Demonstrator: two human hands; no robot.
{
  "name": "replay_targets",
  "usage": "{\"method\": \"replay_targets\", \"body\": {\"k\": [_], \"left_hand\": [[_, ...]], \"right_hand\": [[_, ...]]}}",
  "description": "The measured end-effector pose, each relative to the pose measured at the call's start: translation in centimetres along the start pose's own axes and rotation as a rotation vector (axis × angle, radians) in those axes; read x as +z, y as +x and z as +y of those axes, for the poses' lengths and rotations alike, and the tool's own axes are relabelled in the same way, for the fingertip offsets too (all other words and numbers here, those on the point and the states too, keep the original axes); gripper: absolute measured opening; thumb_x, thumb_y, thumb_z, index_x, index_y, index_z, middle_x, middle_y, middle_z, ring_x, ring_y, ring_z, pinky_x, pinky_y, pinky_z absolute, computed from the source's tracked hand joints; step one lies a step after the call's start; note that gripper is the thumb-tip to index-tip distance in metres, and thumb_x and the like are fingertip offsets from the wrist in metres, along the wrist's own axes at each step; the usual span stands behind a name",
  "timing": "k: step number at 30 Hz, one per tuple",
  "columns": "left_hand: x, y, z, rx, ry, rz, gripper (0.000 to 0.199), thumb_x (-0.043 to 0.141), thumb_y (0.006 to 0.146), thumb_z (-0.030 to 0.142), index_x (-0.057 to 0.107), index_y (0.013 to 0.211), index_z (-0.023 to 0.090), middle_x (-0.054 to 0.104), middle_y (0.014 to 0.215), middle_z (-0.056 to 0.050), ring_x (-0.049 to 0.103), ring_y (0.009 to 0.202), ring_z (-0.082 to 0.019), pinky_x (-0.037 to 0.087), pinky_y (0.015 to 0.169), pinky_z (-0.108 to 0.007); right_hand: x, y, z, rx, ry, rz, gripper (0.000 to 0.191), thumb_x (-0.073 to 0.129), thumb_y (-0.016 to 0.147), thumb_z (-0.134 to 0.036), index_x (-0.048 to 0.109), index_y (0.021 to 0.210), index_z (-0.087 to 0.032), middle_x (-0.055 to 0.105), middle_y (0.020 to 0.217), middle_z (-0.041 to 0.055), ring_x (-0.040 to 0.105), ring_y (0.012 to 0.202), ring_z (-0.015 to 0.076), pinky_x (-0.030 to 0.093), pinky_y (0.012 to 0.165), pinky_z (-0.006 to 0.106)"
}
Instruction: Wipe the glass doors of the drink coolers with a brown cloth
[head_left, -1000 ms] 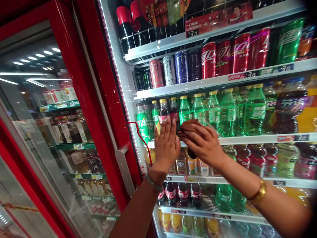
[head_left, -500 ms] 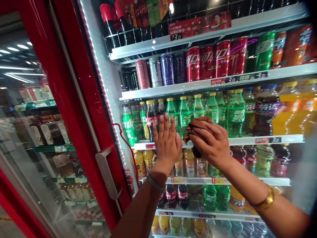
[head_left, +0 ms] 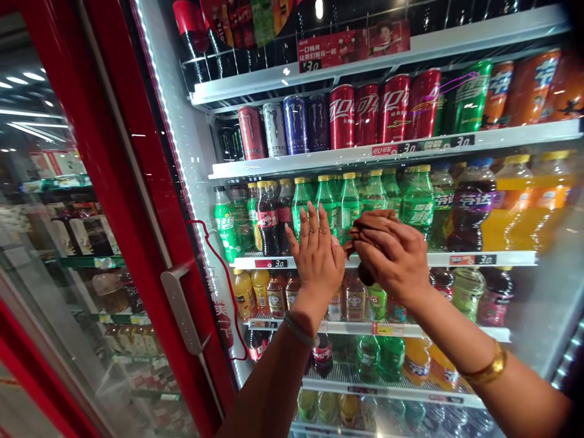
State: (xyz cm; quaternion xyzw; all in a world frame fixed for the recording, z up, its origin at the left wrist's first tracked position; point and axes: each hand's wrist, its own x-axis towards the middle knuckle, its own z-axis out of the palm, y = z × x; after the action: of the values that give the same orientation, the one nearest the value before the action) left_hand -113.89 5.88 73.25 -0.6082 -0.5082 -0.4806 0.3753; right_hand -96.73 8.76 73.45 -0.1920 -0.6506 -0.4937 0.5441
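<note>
My left hand (head_left: 314, 249) lies flat with its fingers spread, palm toward the glass front of a drinks fridge. Just to its right, my right hand (head_left: 395, 258) is closed round a crumpled brown cloth (head_left: 375, 220), bunched against the glass. Part of the cloth is hidden under the fingers. Behind the hands, green soda bottles (head_left: 417, 198) with yellow caps and a cola bottle (head_left: 267, 219) stand on a shelf. A grey band (head_left: 300, 330) circles my left wrist and a gold bangle (head_left: 490, 368) my right forearm.
A silver handle (head_left: 182, 310) sticks out from the red door frame (head_left: 137, 201) at the left. Cans (head_left: 342, 115) fill a shelf above the hands; juice bottles (head_left: 244, 295) stand below. Through glass at far left, other goods on shelves (head_left: 98, 261) show.
The view has shifted, so the fridge appears farther left. Both hands have moved right across the glass relative to the bottles. My left fingers are spread wider; the cloth stays in my right hand.
</note>
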Motion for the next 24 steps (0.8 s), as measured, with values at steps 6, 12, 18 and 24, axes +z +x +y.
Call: {"method": "replay_targets", "body": {"k": [6, 12, 18, 24], "left_hand": [[1.4, 0.0, 1.9, 0.025, 0.012, -0.007, 0.079, 0.040, 0.106, 0.025, -0.007, 0.169, 0.025, 0.010, 0.178, -0.004, 0.003, 0.166, -0.026, -0.003, 0.135, -0.062], [1.4, -0.2, 2.3, 0.036, 0.051, -0.024, 0.080, 0.042, 0.106, 0.023, -0.007, 0.169, 0.025, 0.008, 0.177, -0.007, 0.005, 0.166, -0.028, 0.000, 0.134, -0.065], [2.3, 0.3, 5.0, 0.087, 0.019, -0.055, 0.083, 0.041, 0.106, 0.023, -0.013, 0.168, 0.022, 0.013, 0.177, -0.008, 0.010, 0.166, -0.027, 0.004, 0.135, -0.064], [3.7, 0.3, 8.7, 0.082, 0.004, -0.064, 0.081, 0.038, 0.105, 0.021, -0.013, 0.168, 0.021, 0.014, 0.177, -0.007, 0.011, 0.166, -0.026, -0.001, 0.136, -0.061]], "right_hand": [[1.7, 2.6, 2.6, 0.180, -0.069, 0.156, 0.023, 0.077, 0.087, -0.025, 0.073, 0.108, -0.032, 0.073, 0.121, 0.0017, 0.057, 0.131, 0.0271, 0.048, 0.107, 0.045], [-0.5, -1.0, 2.7, -0.038, -0.027, 0.016, 0.026, 0.077, 0.088, -0.024, 0.073, 0.110, -0.036, 0.074, 0.121, -0.0026, 0.056, 0.133, 0.0238, 0.047, 0.111, 0.043], [-1.6, -0.4, 8.4, 0.061, -0.047, 0.090, 0.023, 0.078, 0.088, -0.026, 0.071, 0.109, -0.031, 0.073, 0.121, 0.0043, 0.060, 0.129, 0.0285, 0.050, 0.103, 0.045], [-1.3, -0.5, 7.5, 0.093, -0.052, 0.105, 0.024, 0.075, 0.090, -0.024, 0.070, 0.111, -0.032, 0.073, 0.119, 0.0020, 0.056, 0.130, 0.0263, 0.047, 0.105, 0.044]]}}
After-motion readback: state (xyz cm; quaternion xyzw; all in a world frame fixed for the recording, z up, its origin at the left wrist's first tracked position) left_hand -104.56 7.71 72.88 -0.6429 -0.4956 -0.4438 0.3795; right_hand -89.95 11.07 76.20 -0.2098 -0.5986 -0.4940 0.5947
